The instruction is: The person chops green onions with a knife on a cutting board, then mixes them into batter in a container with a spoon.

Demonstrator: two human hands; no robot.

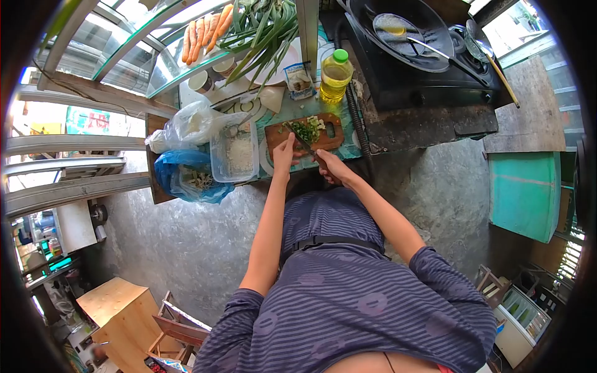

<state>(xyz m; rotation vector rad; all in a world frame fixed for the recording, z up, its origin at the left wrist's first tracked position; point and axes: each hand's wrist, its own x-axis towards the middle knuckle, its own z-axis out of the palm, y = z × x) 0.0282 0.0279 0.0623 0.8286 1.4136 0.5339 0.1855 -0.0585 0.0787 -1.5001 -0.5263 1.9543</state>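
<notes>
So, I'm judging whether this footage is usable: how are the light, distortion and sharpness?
Head view: strong fisheye, with black edges and curving window rails at left; daylight outside at upper right washed out; chopping board, left hand and right hand fairly clear, without obvious motion blur; fine detail small.

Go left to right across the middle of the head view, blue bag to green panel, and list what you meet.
Blue bag → plastic container → left hand → right hand → green panel.
</notes>
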